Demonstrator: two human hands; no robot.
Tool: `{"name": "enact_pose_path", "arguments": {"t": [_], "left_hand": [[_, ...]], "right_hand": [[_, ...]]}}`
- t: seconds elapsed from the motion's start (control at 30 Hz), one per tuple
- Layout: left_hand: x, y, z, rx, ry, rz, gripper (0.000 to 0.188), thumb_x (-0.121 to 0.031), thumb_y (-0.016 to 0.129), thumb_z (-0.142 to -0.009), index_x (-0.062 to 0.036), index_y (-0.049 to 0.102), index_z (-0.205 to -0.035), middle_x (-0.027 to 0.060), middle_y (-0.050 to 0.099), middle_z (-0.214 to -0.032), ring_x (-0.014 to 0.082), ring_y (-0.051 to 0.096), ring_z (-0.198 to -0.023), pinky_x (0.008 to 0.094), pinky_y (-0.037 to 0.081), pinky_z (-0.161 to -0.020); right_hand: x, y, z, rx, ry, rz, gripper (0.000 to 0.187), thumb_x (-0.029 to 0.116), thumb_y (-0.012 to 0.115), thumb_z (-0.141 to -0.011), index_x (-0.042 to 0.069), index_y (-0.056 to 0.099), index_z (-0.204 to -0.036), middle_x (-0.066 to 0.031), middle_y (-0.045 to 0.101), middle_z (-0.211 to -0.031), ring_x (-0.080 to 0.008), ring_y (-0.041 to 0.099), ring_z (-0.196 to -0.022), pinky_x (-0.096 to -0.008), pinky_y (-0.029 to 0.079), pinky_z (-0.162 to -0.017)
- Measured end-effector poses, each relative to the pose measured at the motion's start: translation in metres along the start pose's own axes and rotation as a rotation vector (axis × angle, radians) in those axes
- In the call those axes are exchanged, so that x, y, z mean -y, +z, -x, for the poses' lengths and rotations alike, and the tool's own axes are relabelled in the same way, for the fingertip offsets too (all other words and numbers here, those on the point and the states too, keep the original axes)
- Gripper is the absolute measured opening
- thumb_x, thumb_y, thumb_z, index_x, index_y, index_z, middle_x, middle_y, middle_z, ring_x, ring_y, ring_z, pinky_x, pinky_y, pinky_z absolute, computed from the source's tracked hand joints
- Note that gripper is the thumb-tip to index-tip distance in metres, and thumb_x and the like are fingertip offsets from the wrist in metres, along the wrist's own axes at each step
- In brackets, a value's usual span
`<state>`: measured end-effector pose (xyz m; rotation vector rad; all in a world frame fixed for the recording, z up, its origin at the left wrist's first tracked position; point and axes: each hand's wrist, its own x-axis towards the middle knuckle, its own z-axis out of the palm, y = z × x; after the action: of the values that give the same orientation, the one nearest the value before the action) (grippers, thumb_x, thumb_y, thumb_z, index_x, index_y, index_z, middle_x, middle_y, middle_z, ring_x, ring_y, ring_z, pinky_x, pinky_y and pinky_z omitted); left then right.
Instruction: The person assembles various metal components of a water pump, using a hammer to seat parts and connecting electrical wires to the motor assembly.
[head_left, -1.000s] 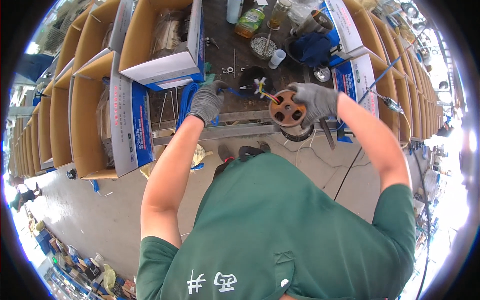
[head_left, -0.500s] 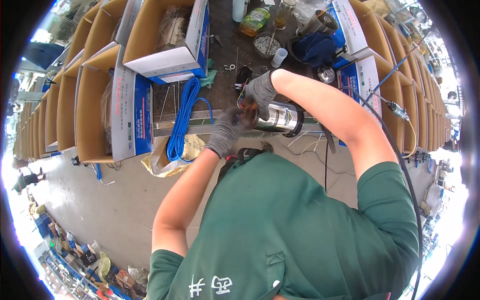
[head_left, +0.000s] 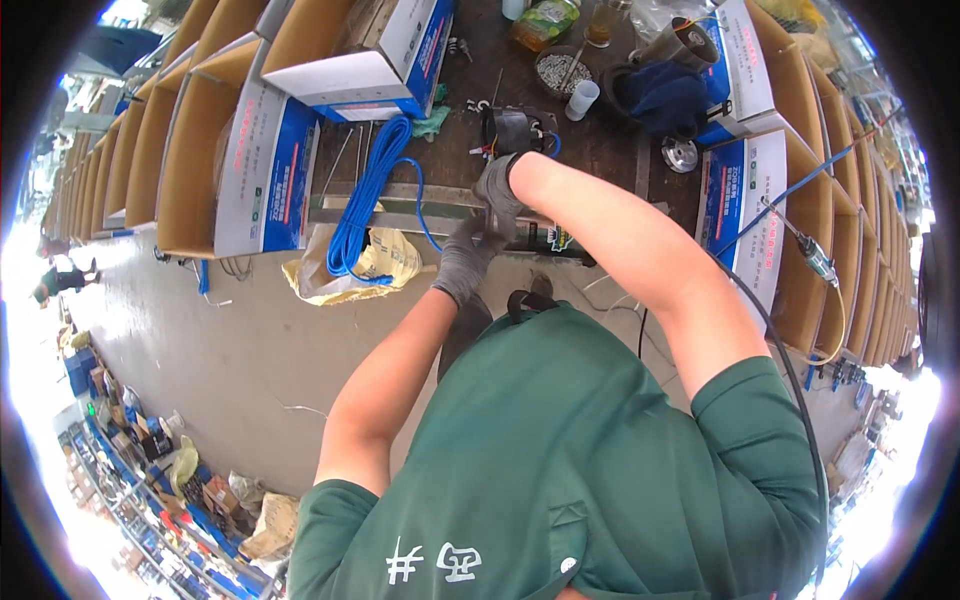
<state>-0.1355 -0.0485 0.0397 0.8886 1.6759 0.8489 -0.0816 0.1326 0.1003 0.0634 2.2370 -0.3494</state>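
Note:
My left hand (head_left: 465, 262) and right hand (head_left: 498, 192), both in grey gloves, meet at the left end of a metal cylinder (head_left: 542, 238) along the bench's near edge. Their fingers are bent and closed; whatever lies between them is mostly hidden. My right forearm covers much of the cylinder, leaving a dark stretch with a green-and-white label in sight. Just beyond my right hand, a black rounded part (head_left: 514, 130) with coloured wires lies on the bench. A coil of blue cable (head_left: 366, 210) hangs over the edge to the left.
White-and-blue cartons (head_left: 345, 85) flank the bench (head_left: 620, 150) on both sides. Toward the back are a bowl of small metal pieces (head_left: 553, 72), a white cup (head_left: 582, 100) and a dark blue cloth (head_left: 662, 98). A yellowish sack (head_left: 385, 262) sits below the cable.
My hands have drawn closer together at the cylinder's end. The right hand has uncovered the black wired part, and the cylinder shows less. The whole view has shifted slightly.

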Motion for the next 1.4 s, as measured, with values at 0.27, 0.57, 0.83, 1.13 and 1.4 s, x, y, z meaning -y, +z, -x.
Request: {"name": "enact_pose_path", "arguments": {"t": [0.27,0.57,0.83,1.13,1.4], "left_hand": [[0.013,0.009,-0.010,0.002,-0.061,0.013,0.037,-0.010,0.077,-0.086,0.0015,0.064,-0.119,0.0089,0.070,-0.110,0.0186,0.061,-0.098,0.0331,0.048,-0.092],[0.039,0.016,-0.027,-0.019,0.165,0.084,0.041,-0.006,0.077,-0.082,0.0025,0.063,-0.119,0.0116,0.067,-0.116,0.0190,0.062,-0.102,0.0322,0.051,-0.090],[0.020,0.010,-0.030,0.019,0.062,0.493,0.035,-0.015,0.071,-0.092,0.0024,0.063,-0.121,0.0067,0.069,-0.104,0.0148,0.059,-0.095,0.0295,0.048,-0.087],[0.043,0.000,-0.059,0.120,0.099,0.395,0.057,-0.022,0.077,-0.089,0.0025,0.055,-0.135,0.0102,0.068,-0.119,0.0182,0.060,-0.107,0.0309,0.048,-0.096],[0.021,-0.013,-0.049,0.163,0.027,0.255,0.051,-0.023,0.075,-0.090,0.0054,0.059,-0.129,0.0111,0.068,-0.116,0.0176,0.061,-0.102,0.0316,0.049,-0.095]], "right_hand": [[-0.037,0.059,0.120,-0.681,0.088,-0.710,0.049,0.031,0.072,-0.083,0.005,0.064,-0.123,-0.0190,0.069,-0.115,-0.0360,0.065,-0.107,-0.0430,0.052,-0.091],[-0.042,0.321,0.151,-0.347,1.024,-0.549,0.053,0.036,0.076,-0.077,0.007,0.064,-0.120,-0.0237,0.069,-0.113,-0.0397,0.065,-0.109,-0.0458,0.053,-0.092],[-0.070,0.375,0.134,-0.629,1.176,-0.758,0.055,0.029,0.079,-0.071,0.007,0.067,-0.120,-0.0259,0.068,-0.115,-0.0420,0.064,-0.108,-0.0454,0.052,-0.093],[-0.044,0.215,0.246,-0.596,0.773,-1.239,0.042,0.028,0.071,-0.090,-0.001,0.061,-0.119,-0.0077,0.067,-0.081,-0.0236,0.066,-0.081,-0.0386,0.052,-0.071],[0.021,0.059,0.263,-0.563,0.479,-0.188,0.023,0.021,0.062,-0.095,0.002,0.063,-0.108,-0.0215,0.066,-0.088,-0.0409,0.066,-0.086,-0.0459,0.054,-0.077]]}}
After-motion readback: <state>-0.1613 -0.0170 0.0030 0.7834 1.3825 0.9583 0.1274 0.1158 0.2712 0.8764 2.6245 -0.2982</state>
